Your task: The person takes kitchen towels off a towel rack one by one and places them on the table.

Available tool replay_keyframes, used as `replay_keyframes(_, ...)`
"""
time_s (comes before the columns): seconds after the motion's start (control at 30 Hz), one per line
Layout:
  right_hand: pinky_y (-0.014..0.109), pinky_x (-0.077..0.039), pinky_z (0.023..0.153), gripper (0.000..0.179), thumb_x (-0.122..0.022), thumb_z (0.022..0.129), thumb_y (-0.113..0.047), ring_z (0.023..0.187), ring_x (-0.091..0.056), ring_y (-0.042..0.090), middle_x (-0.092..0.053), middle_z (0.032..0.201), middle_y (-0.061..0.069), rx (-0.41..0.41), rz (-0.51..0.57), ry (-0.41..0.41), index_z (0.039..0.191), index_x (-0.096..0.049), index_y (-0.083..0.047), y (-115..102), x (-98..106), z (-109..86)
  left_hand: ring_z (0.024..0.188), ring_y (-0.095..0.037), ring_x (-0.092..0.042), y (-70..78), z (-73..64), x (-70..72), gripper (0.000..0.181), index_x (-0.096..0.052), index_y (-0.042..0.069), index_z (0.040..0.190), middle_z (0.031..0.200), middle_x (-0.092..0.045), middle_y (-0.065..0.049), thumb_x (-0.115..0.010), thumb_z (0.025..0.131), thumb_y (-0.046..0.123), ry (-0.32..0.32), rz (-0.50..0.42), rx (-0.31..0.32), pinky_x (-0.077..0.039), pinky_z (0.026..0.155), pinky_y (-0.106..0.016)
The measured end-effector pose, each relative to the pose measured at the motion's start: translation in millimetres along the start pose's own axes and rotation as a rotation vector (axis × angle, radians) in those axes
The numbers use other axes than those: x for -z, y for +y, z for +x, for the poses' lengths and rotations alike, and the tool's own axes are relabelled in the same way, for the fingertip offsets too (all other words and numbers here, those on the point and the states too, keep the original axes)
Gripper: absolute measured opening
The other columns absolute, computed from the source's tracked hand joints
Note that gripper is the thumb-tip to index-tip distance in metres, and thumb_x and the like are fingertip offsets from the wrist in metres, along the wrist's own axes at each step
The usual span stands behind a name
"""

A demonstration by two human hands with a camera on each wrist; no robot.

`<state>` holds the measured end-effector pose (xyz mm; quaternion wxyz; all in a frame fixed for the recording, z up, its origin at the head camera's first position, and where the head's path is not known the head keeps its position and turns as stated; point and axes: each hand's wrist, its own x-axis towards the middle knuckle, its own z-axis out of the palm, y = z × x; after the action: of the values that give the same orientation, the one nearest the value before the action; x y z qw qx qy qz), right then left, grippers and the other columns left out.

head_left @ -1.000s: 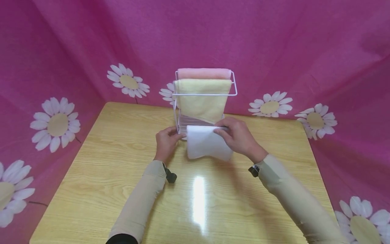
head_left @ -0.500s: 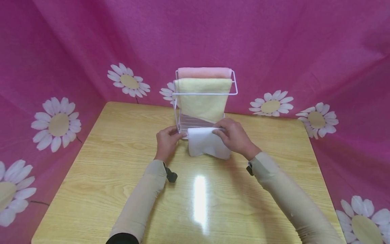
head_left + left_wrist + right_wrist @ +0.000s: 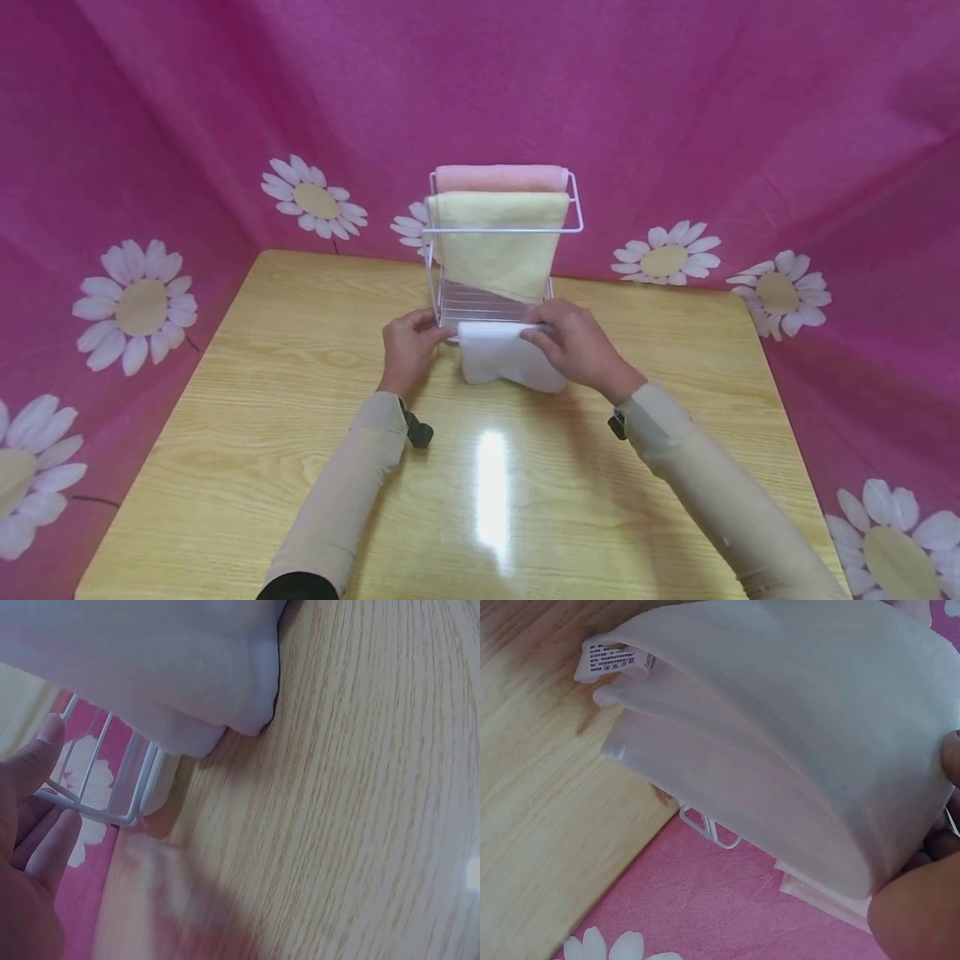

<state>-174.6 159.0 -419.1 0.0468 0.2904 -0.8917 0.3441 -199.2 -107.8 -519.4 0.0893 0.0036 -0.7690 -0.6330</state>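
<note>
A white wire rack (image 3: 582,217) stands at the back of the table. Over its upper bars hang a pink towel (image 3: 501,177) and, in front of that, a yellow towel (image 3: 495,260). My left hand (image 3: 407,352) grips the rack's lower front left corner; the left wrist view shows thumb and fingers around the wire (image 3: 82,808). With thumb and fingers my right hand (image 3: 579,346) pinches the top right of a folded white towel (image 3: 502,358), which drapes down at the rack's low front. In the right wrist view its layers part, and a printed label (image 3: 615,660) sticks out.
The wooden table (image 3: 300,450) reaches toward me, with a bright light reflection on it. A pink curtain (image 3: 495,83) with white flowers surrounds the table's back and sides, close behind the rack.
My right hand and the white towel have come slightly down and toward me, showing more of the rack's wire base. My left hand stays at the rack's corner.
</note>
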Motion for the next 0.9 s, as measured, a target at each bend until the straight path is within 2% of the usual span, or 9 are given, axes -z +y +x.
replay_keyframes(0.27,0.043,-0.055,0.087,0.013,-0.076,0.091,-0.011,0.095,-0.063,0.023,-0.07,0.099,0.006,0.03,0.02,-0.011,0.101,-0.074,-0.004,-7.5,-3.7,-16.5,0.094,-0.026,-0.073,-3.4,0.8,1.1,0.038,-0.072,-0.008,0.11,0.104,-0.073,-0.023,-0.087,0.079,0.008,0.003,0.009,-0.032,-0.061,0.077,-0.028)
replay_keyframes(0.43,0.04,-0.055,0.081,0.013,-0.077,0.09,-0.012,0.09,-0.062,0.02,-0.07,0.097,0.005,0.042,0.028,-0.025,0.101,-0.074,-0.006,-10.3,-8.6,-29.4,0.094,-0.033,-0.073,-4.3,1.2,0.9,0.038,-0.072,-0.01,0.107,0.102,-0.072,-0.026,-0.087,0.077,0.008,0.009,0.011,-0.068,-0.061,0.076,-0.027)
replay_keyframes(0.7,0.038,-0.053,0.078,0.011,-0.078,0.09,-0.013,0.088,-0.059,0.016,-0.068,0.096,0.0,0.017,0.042,-0.085,0.1,-0.073,-0.01,-9.5,-21.0,-48.8,0.095,-0.035,-0.072,-5.2,1.8,0.0,0.033,-0.074,-0.005,0.106,0.103,-0.071,-0.027,-0.087,0.077,0.004,0.02,0.01,-0.065,-0.062,0.076,-0.029)
replay_keyframes(0.9,0.037,-0.054,0.078,0.012,-0.079,0.089,-0.012,0.087,-0.06,0.015,-0.068,0.094,-0.001,0.03,0.053,-0.075,0.099,-0.073,-0.01,-7.6,-31.4,-62.9,0.093,-0.033,-0.073,-5.0,2.0,-0.7,0.033,-0.075,-0.006,0.105,0.101,-0.072,-0.027,-0.088,0.076,0.004,0.027,0.01,-0.076,-0.062,0.074,-0.027)
